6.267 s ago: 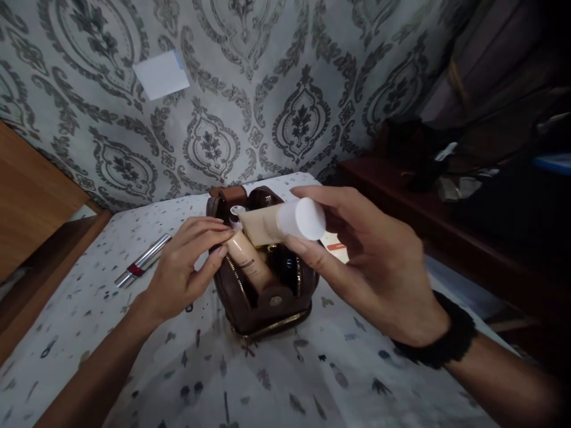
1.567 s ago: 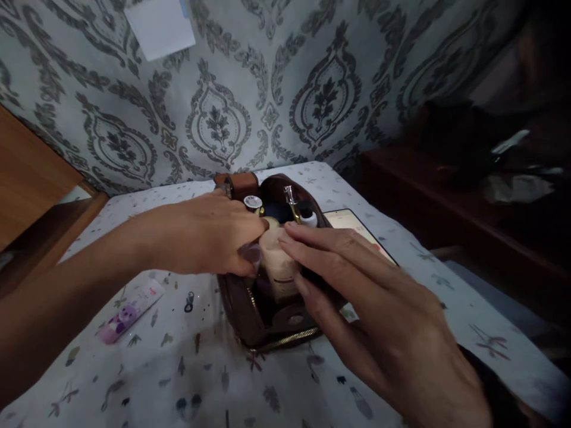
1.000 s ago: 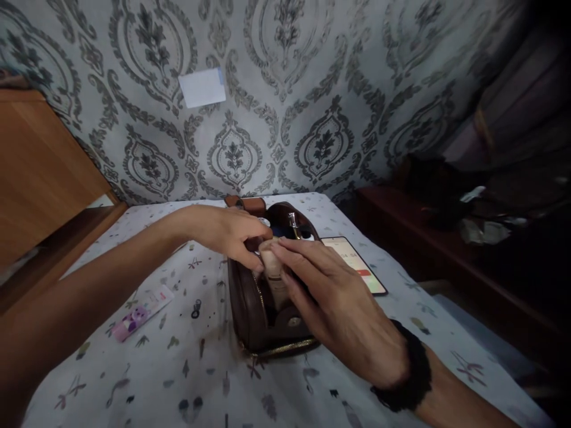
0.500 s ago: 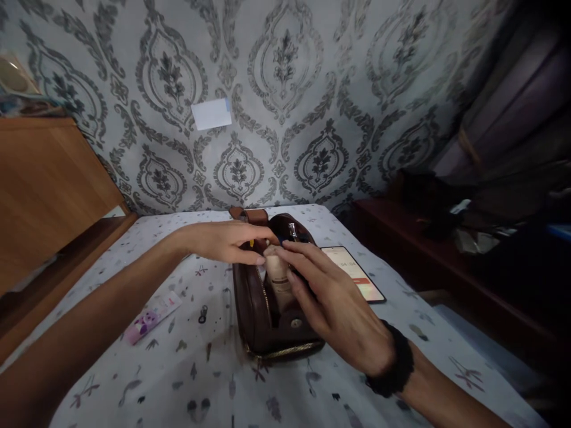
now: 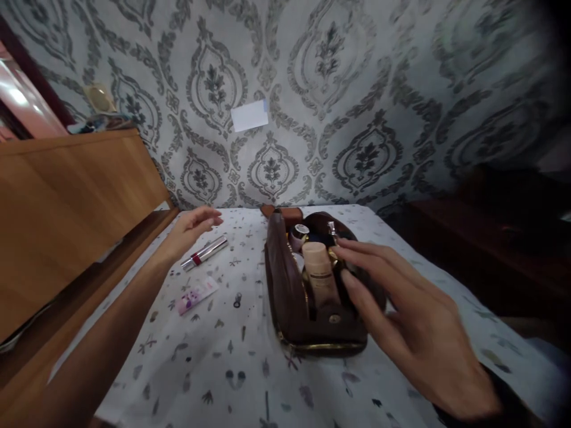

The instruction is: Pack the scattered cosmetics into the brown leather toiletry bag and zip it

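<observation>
An unzipped brown toiletry bag (image 5: pixel 289 321) lies on the patterned sheet. In it stand a beige bottle (image 5: pixel 319 270), a small jar with a white-topped lid (image 5: pixel 300 233) and other items too dark to name. My right hand (image 5: pixel 410 315) is at the bag's right side, fingers apart and fingertips over its contents, with nothing visibly held. My left hand (image 5: pixel 194 229) hovers left of the bag, fingers loosely bent and apart, holding nothing. Just below it lies a silver tube with a red band (image 5: pixel 205 252). Nearer me is a pink and white squeeze tube (image 5: pixel 196 295).
A wooden panel (image 5: pixel 80 202) borders the sheet on the left. Behind is the patterned wall (image 5: pixel 312 107) with a white card (image 5: pixel 250 116) on it. A dark red ledge (image 5: pixel 455 249) runs along the right. My right hand covers the area right of the bag.
My left hand has moved from the bag out to the left. My right hand has drawn back from the beige bottle. The view has turned left, and the silver tube now shows.
</observation>
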Motion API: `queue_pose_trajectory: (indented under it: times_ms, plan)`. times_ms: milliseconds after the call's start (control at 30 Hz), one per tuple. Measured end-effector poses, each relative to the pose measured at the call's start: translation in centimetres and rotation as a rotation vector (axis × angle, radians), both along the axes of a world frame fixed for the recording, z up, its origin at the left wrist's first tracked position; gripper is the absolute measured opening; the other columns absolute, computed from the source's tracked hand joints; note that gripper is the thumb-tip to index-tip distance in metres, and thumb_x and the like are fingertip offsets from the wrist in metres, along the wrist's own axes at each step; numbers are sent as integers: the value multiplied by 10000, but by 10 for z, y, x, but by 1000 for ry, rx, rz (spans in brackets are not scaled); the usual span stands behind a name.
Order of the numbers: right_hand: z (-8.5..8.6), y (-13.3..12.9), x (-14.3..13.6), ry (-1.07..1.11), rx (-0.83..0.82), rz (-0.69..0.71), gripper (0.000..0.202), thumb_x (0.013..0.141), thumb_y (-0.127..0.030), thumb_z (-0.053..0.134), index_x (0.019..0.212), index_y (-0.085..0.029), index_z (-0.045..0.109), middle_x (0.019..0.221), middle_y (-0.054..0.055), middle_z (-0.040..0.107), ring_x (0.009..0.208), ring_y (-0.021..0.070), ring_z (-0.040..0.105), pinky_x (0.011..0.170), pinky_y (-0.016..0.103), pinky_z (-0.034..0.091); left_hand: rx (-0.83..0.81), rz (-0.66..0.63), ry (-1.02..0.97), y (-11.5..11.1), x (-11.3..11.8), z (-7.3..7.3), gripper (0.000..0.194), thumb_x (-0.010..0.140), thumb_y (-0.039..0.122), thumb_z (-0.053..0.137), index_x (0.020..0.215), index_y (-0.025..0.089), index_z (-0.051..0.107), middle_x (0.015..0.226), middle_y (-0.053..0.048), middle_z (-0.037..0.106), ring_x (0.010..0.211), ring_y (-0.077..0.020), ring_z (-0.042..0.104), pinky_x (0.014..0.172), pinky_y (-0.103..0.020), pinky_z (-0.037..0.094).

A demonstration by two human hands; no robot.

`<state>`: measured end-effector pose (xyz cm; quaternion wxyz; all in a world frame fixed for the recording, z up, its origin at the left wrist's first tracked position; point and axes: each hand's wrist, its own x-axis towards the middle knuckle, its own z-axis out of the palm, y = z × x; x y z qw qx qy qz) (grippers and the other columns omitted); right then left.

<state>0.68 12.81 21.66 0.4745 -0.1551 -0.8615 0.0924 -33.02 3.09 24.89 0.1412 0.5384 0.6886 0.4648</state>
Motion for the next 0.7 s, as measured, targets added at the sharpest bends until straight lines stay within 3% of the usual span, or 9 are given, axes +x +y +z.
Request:
queue_pose_trajectory:
  times_ms: [67, 200, 367, 433, 500, 600, 700]
  plan:
    - [-6, -16, 3, 87, 12, 67, 288, 923, -172, 504, 1180, -254, 605, 1056, 73, 693, 971, 216, 675, 858, 357, 563, 36, 157, -18, -17, -27, -19, 406, 812, 488, 570, 1046, 159, 611, 1007, -90, 704, 1004, -227, 647, 847, -346, 502]
    - [-29, -58, -9, 76, 17, 274, 204, 951, -177, 462, 1064, -236, 622, 820, 37, 721, 758, 167, 683, 695, 281, 542, -121, 355, 226, -42, -67, -64, 287, 814, 415, 487, 915, 175, 608, 937, -78, 695, 935, -222, 641, 853, -365, 492]
    - [-60, -97, -63, -218, -228, 531, 354, 988, -237, 358, 729, -192, 596, 589, 1, 593, 554, 123, 571, 562, 254, 412, -182, 407, 291, -52, -73, -112, 252, 823, 374, 500, 931, 173, 607, 998, -106, 668, 967, -256, 606, 879, -411, 473]
    - [-70, -104, -91, -311, -475, 567, 350, 974, -278, 384, 711, -177, 591, 600, 5, 591, 567, 117, 558, 573, 248, 393, -179, 429, 312, -56, -69, -120, 280, 845, 368, 492, 1010, 166, 596, 1075, -122, 640, 1038, -266, 578, 919, -421, 457]
    - [-80, -107, -119, -317, -841, 638, 268, 934, -363, 459, 856, -173, 630, 649, 7, 623, 579, 119, 566, 563, 240, 393, -167, 438, 334, -62, -63, -122, 303, 870, 369, 476, 1065, 164, 583, 1115, -127, 612, 1087, -269, 546, 961, -426, 432]
    - [-96, -109, -158, -130, -1538, 668, 357, 793, -482, 625, 982, -180, 609, 748, 16, 658, 585, 119, 589, 505, 218, 383, -167, 367, 393, -76, -51, -117, 284, 907, 399, 445, 1009, 181, 596, 1043, -97, 616, 1044, -251, 544, 965, -402, 416]
    - [-110, -109, -184, 91, -1937, 589, 429, 654, -452, 762, 924, -166, 591, 719, 12, 658, 585, 102, 601, 523, 202, 393, -245, 202, 413, -93, -33, -113, 328, 939, 451, 400, 955, 190, 597, 948, -68, 623, 921, -223, 567, 869, -366, 445]
